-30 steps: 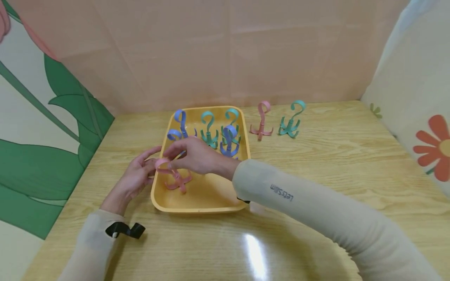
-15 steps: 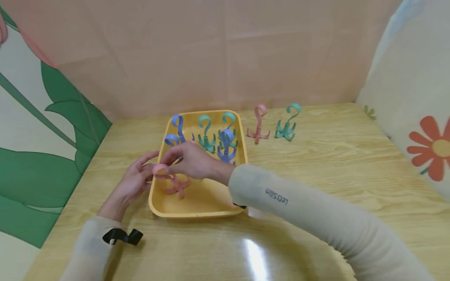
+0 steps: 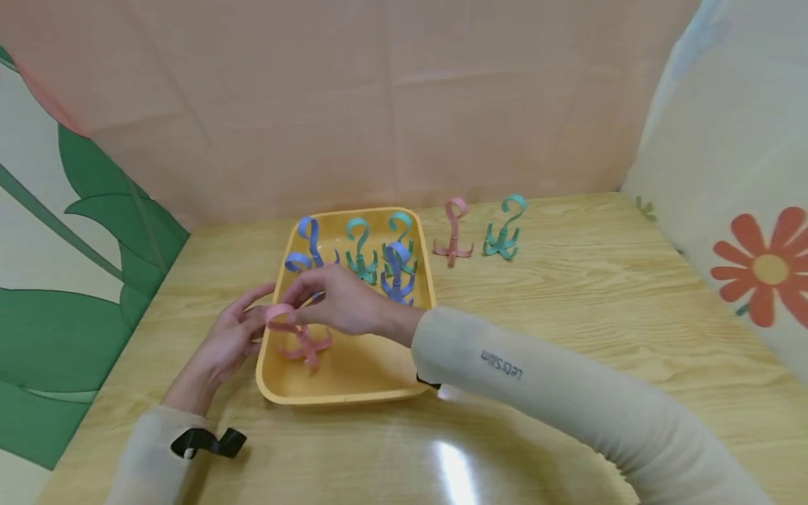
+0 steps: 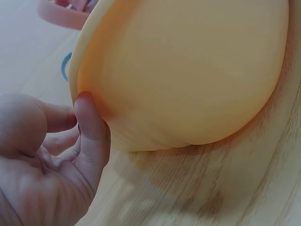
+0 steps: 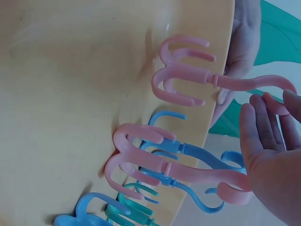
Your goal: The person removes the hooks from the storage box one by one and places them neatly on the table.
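Note:
My right hand (image 3: 344, 300) reaches over the yellow tray (image 3: 362, 375) and pinches the curled top of a pink four-pronged hanger hook (image 3: 307, 346). Its prongs lie by the tray's left wall. In the right wrist view a second pink hanger hook (image 5: 141, 160) sits beside it, close to the palm, and blue hooks (image 5: 197, 155) lie just past that. My left hand (image 3: 230, 340) is at the tray's left side; the left wrist view has its thumb and a finger (image 4: 91, 125) gripping the edge of the wall.
Farther back in the tray stand green hooks (image 3: 361, 259) and blue hooks (image 3: 396, 277). Right of the tray, a pink hook (image 3: 453, 238) and a green hook (image 3: 503, 238) stand on the wooden table (image 3: 568, 294). A pink backdrop (image 3: 284, 126) rises behind.
The head view has shifted slightly, so everything sits lower and farther left. Both hands keep their hold, and the hooks look unchanged.

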`<state>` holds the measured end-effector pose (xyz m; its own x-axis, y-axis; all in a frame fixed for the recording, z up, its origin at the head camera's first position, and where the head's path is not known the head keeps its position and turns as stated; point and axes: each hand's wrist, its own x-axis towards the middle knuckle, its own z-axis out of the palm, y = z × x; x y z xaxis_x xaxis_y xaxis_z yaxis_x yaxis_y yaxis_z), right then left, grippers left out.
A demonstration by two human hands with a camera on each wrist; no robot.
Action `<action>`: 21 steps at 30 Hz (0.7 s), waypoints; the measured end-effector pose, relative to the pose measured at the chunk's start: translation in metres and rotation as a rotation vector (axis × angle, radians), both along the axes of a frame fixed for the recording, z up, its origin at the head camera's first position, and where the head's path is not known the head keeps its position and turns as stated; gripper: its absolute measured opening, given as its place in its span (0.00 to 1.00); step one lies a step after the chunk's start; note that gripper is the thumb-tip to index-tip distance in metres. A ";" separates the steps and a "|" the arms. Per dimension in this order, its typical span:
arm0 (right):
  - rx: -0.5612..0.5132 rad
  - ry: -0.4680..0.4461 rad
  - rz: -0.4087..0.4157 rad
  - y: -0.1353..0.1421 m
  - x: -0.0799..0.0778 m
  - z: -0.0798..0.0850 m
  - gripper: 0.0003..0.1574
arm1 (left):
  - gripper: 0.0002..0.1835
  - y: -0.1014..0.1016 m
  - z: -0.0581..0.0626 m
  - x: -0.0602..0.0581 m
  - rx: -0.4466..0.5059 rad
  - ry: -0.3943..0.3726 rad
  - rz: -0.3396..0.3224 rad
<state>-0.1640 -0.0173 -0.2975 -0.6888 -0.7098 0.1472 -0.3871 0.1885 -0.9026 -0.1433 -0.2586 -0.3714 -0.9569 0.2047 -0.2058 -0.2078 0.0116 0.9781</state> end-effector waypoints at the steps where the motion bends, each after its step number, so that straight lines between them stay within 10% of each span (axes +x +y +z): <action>1: 0.001 0.002 -0.007 0.001 0.001 0.001 0.07 | 0.29 0.000 0.000 0.000 0.006 0.000 0.006; 21: -0.158 -0.135 -0.062 0.038 0.022 0.039 0.10 | 0.31 0.001 0.000 0.004 0.007 0.002 0.028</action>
